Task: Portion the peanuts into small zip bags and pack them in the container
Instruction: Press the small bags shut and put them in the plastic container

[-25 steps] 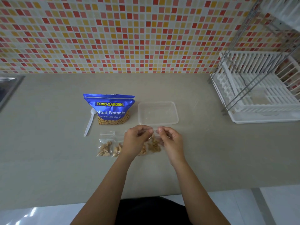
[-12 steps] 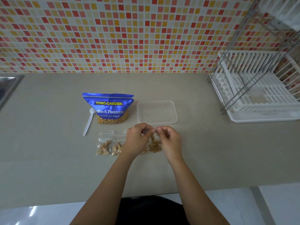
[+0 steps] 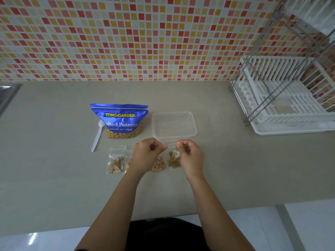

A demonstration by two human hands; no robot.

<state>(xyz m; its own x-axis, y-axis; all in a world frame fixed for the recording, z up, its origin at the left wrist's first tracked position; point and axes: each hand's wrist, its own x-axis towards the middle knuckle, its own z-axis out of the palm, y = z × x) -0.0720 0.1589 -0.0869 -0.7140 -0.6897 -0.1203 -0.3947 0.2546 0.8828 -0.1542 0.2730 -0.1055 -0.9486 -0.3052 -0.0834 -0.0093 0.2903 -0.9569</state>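
The left hand (image 3: 148, 154), just below centre of the frame, had its fingers curled and its thumb and forefinger pinched on the top edge of a small zip bag (image 3: 173, 160). The right hand (image 3: 190, 156) pinched the same edge a little further right. Half a second before, the two sets of fingertips had been almost touching over the middle of the bag's mouth; now they had drawn apart to its two ends. That read as the zip strip having been pressed along its length, so this bag was probably sealed or nearly so, though the clear plastic was too faint to confirm the closure. The bag hung just above the counter (image 3: 54, 178) with its peanuts gathered at the bottom. Three other filled bags lay in a row at lower left of the hands: one in the open (image 3: 116, 161), one mostly hidden by the left wrist (image 3: 128, 164), one between the hands (image 3: 158, 164). The clear container (image 3: 174, 113) sat just above the hands, with nothing in it, so packing had not begun. The blue peanut pouch (image 3: 120, 120) stood left of it, a white spoon (image 3: 97, 136) beside the pouch.
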